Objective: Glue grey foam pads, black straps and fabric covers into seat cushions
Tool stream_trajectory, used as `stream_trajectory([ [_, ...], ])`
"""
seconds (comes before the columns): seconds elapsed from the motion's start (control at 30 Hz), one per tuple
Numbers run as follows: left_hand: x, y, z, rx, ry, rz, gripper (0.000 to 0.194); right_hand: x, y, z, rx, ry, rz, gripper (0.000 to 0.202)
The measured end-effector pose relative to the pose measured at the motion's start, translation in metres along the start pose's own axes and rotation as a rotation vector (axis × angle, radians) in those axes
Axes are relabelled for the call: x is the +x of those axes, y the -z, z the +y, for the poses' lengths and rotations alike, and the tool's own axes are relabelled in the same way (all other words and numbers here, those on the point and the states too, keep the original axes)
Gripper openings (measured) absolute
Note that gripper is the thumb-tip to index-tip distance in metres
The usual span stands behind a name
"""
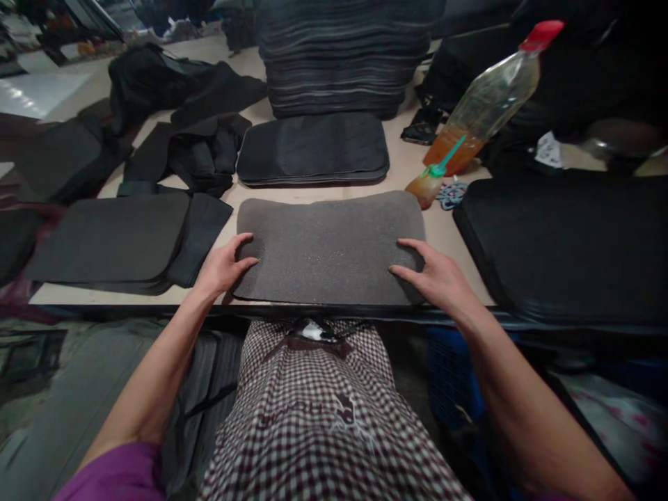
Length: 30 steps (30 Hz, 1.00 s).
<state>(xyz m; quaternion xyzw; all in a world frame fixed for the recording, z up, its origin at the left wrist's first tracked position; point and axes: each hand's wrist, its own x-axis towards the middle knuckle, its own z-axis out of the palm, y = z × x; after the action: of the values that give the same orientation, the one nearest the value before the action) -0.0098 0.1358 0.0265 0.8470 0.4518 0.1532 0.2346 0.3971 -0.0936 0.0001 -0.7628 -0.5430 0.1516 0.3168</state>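
A clear plastic bottle point(488, 101) with a red cap leans at the far right of the counter point(449, 240), about a quarter full of an orange-brown liquid. Just in front of it stands a small squat bottle point(425, 188) of the same liquid with a green nozzle, and a bit of blue-white cord point(453, 195) lies beside that.

The foam pad point(328, 247) lies flat at the near edge of the counter, straight in front of the person. It is dark grey, matt and finely grained, a wide rectangle with rounded corners. The left hand point(224, 268) rests on its left end, fingers loosely spread and curled over the edge. The right hand point(435, 275) lies on its right end, fingers spread flat on the surface.

Beyond it lies a smoother black pad point(313, 149) of like shape, and behind that a tall stack of pads point(344, 56). Flat dark sheets point(112, 240) lie to the left, crumpled black fabric point(203, 149) behind them, and a glossy black cushion point(568, 243) to the right
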Motion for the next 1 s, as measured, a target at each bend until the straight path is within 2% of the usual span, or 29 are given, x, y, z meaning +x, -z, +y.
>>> stream_trajectory([
  [0.2,0.001,-0.001,-0.002,-0.019,0.013,0.008,0.061,0.001,0.009,-0.004,0.088,-0.122,-0.003,0.062],
  [0.33,0.001,-0.002,-0.005,-0.034,0.023,0.013,0.060,0.003,0.015,-0.007,0.171,-0.166,0.013,0.062],
  [0.47,0.002,-0.002,-0.006,-0.034,0.039,0.009,0.061,0.001,0.013,-0.006,0.161,-0.183,-0.002,0.063],
  [0.67,0.001,-0.002,-0.002,-0.020,0.025,0.002,0.060,-0.002,0.002,0.001,0.044,-0.131,0.023,0.060],
  [1.0,0.000,-0.001,0.002,-0.008,0.013,0.001,0.057,-0.003,-0.007,0.007,-0.024,-0.028,0.051,0.060],
])
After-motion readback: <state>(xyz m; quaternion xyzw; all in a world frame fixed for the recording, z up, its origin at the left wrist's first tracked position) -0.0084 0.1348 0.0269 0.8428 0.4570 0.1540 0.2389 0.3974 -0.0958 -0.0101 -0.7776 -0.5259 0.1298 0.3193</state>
